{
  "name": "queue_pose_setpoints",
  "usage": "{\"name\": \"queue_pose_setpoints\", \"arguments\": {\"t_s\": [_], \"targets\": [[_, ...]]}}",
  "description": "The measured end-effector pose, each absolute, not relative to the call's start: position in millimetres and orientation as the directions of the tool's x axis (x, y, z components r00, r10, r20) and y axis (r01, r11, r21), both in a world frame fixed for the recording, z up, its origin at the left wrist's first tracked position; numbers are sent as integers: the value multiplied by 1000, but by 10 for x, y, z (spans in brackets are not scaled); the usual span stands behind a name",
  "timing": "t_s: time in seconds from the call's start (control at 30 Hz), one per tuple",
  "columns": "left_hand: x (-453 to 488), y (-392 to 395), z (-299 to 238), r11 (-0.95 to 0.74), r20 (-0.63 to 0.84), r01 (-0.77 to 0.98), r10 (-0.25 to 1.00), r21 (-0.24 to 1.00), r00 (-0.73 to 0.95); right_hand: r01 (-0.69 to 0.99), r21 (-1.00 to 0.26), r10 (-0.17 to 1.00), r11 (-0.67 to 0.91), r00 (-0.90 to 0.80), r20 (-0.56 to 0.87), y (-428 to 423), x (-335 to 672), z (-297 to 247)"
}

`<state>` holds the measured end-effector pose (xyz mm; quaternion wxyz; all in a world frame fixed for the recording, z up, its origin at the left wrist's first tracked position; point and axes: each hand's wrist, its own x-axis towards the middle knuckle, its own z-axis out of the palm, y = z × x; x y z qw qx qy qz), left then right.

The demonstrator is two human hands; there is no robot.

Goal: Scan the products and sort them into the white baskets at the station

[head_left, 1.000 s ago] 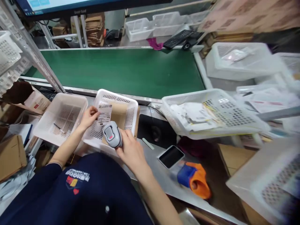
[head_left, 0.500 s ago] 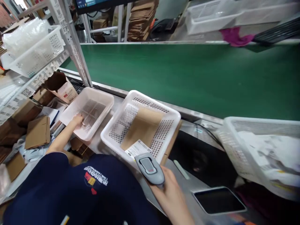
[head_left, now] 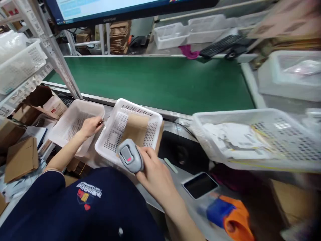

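My right hand (head_left: 154, 174) grips a grey handheld barcode scanner (head_left: 130, 155) with a red button, held over the near edge of a white perforated basket (head_left: 114, 129). A brown cardboard envelope (head_left: 135, 129) lies flat in that basket. My left hand (head_left: 89, 126) is closed on a thin pen-like object (head_left: 100, 122) at the right rim of a second white basket (head_left: 75, 117) to the left. The label I held earlier is hidden behind the scanner or out of sight.
A green conveyor belt (head_left: 160, 80) runs behind the baskets. At right stands a white basket of papers (head_left: 250, 137). A black phone (head_left: 200, 185) and an orange-blue tool (head_left: 227, 216) lie on the metal bench. Cardboard boxes (head_left: 22, 157) and shelving (head_left: 50, 50) fill the left.
My left hand let go of the label, reached into the left basket and now comes up at its rim with a thin object. The scanner stays in my right hand.
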<state>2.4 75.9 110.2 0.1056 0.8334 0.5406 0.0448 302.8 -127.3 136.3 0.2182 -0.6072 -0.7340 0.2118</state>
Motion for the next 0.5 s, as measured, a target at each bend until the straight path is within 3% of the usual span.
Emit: {"name": "queue_pose_setpoints", "arguments": {"t_s": [0.13,0.27,0.4,0.5], "targets": [[597,667,1015,-518,94,691,828,504,552,892,-445,997,81,-72,39,-1198,2965,1408],[955,583,768,-418,58,550,830,723,555,892,-451,1000,-26,27,-4,-1284,3089,1286],[989,466,506,-269,-70,536,846,800,529,788,-613,997,52,-7,76,-1574,3267,978],[676,620,472,-246,-53,613,903,751,427,755,-646,983,109,17,185,-1721,3451,740]]}}
